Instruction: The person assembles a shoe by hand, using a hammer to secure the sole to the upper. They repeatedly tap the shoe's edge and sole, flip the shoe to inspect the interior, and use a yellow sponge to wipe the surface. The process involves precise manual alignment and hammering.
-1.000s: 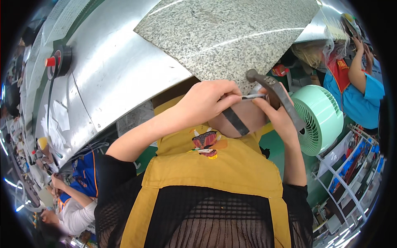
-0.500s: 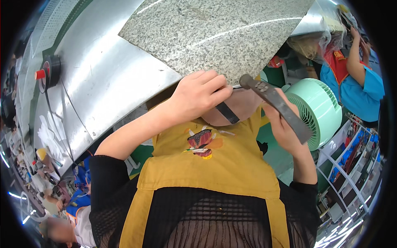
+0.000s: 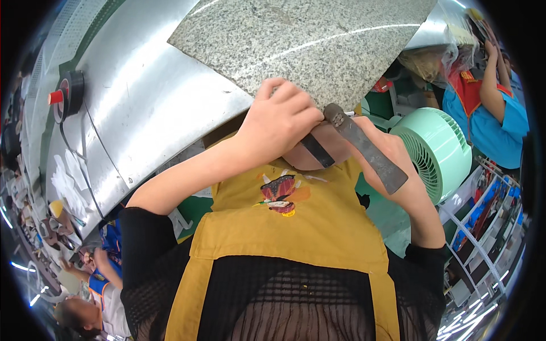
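Note:
A pinkish-brown piece that looks like leather (image 3: 336,140), with a black strip (image 3: 317,150) across it, lies at the near edge of the granite slab (image 3: 296,54), against my yellow apron. My left hand (image 3: 282,118) is closed, its curled fingers pinching the piece's far edge beside the slab. In my right hand (image 3: 392,149) is a hammer (image 3: 368,152) with a long dark metal head, round at one end and flared at the other. The round end sits close to my left fingertips, over the piece. My right hand hides the hammer's handle; whether its fingers touch the piece I cannot tell.
A shiny metal tabletop (image 3: 136,108) extends left under the slab. On it are a black reel with a red knob (image 3: 71,96) and white gloves (image 3: 71,182). A mint-green fan (image 3: 435,153) stands at the right. Other people sit at far right (image 3: 483,125) and lower left (image 3: 91,307).
My right hand and the hammer have shifted slightly left, the round end now nearer my left fingertips. My left hand still pinches the piece, its knuckles raised a little more.

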### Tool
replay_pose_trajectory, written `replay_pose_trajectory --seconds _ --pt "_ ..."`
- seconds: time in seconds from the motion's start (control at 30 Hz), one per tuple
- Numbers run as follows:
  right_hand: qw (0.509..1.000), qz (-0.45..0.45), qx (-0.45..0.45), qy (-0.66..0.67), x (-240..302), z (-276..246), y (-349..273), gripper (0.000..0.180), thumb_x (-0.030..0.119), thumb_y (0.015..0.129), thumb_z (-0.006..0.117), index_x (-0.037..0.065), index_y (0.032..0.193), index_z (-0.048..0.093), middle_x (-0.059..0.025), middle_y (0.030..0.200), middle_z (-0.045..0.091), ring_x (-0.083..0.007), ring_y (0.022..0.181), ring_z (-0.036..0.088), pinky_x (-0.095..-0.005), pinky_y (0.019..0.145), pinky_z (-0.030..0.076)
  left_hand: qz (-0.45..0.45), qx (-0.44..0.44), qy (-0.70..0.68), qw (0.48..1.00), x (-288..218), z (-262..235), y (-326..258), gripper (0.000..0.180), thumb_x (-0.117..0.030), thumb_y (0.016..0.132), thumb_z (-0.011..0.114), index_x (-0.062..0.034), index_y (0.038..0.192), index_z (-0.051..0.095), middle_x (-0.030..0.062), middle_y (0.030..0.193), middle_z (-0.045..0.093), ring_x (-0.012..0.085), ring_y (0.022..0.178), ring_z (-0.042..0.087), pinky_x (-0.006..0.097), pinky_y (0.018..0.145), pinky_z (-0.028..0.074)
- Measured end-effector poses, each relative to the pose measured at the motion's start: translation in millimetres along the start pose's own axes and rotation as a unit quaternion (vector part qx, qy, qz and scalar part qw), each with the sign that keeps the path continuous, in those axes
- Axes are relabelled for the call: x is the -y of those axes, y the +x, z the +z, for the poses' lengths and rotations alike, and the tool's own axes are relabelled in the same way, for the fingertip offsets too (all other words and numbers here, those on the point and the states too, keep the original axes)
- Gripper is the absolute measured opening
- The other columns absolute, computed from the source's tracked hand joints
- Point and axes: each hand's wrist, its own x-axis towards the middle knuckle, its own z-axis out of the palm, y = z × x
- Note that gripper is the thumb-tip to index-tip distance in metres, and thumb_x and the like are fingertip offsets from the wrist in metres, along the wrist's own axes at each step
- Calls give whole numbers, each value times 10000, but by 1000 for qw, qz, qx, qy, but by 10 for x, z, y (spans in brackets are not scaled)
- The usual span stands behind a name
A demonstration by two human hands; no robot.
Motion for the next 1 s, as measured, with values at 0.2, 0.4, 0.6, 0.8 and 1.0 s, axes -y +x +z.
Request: replay_pose_trajectory --seconds 0.2,0.4,0.6,0.8,1.0 --pt "989 -1 -51 142 26 -86 4 123 85 941 463 0 1020 501 -67 724 482 -168 621 446 -289 592 396 5 3 -24 1000 60 -16 -52 283 -106 654 671 -153 932 643 -34 856 561 166 856 530 394 904 386" --pt "996 -62 -57 43 -21 8 0 153 76 933 448 -15 1047 498 -52 761 487 -136 663 439 -286 604 387 40 -22 34 998 15 7 -79 265 -95 677 642 -153 936 636 -44 846 544 150 856 535 420 950 379" --pt "993 -66 -61 71 54 -56 21 225 23 887 494 9 1111 508 -131 783 533 -261 651 488 -324 619 423 34 -9 54 998 -4 -18 -98 248 -109 688 637 -161 930 636 -43 839 542 144 871 535 429 961 368" --pt "996 -4 -24 87 46 -21 43 176 85 933 483 19 1094 513 -91 698 471 -166 611 468 -287 582 404 -68 43 -78 994 95 -94 -102 249 -94 677 679 -148 917 644 -32 859 562 178 918 535 446 991 350" --pt "982 2 -86 169 97 -32 -14 154 120 971 434 13 1044 519 -9 771 481 -75 585 389 -227 548 348 45 -13 12 999 64 -75 -117 153 -108 677 617 -128 827 595 -13 833 529 170 920 525 435 972 381"
